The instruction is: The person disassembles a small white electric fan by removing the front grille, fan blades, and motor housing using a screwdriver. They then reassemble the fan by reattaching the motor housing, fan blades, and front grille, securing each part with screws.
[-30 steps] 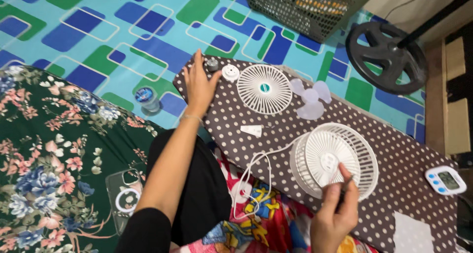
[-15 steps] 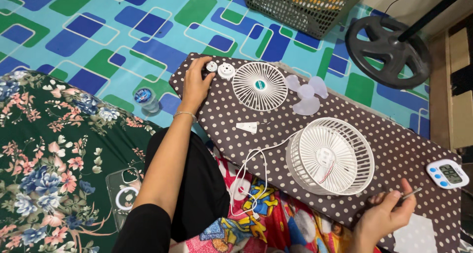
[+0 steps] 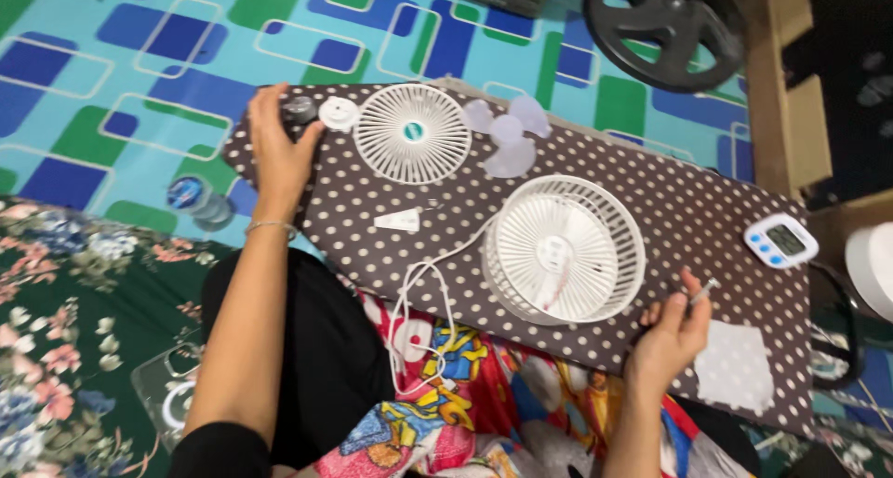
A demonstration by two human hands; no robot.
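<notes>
- My left hand (image 3: pixel 277 152) lies flat, fingers spread and palm down, on the far left corner of the dotted board (image 3: pixel 651 208), at about ten o'clock from the fan body (image 3: pixel 565 252)
- Its fingertips touch a small dark knob (image 3: pixel 299 109); just beside that, at three o'clock, sits a white round cap (image 3: pixel 339 113)
- My right hand (image 3: pixel 672 334) is at the near edge of the board, at about five o'clock from the fan body, thumb and fingers pinched on a thin screwdriver (image 3: pixel 699 292) whose tip points up and right
- The fan body rests open face up in the middle of the board, its white cable (image 3: pixel 423 301) trailing off the near edge toward seven o'clock
- The loose front grille (image 3: pixel 412 133) lies at eleven o'clock from the body, and the pale blade piece (image 3: pixel 507 134) at twelve o'clock, apart from both
- A small white wedge-shaped piece (image 3: pixel 397 220) lies at nine o'clock from the body
- To do this well I judge I should keep small parts grouped by the left hand so none roll off the edge, and keep the board level on my lap
- I would hold the screwdriver upright over a screw before pressing, so it does not slip into the ribs
- Left arm is stretched long and nearly straight; right wrist is bent back, forearm rising from the bottom edge
- A white timer (image 3: pixel 781 241) sits at three o'clock, well apart
</notes>
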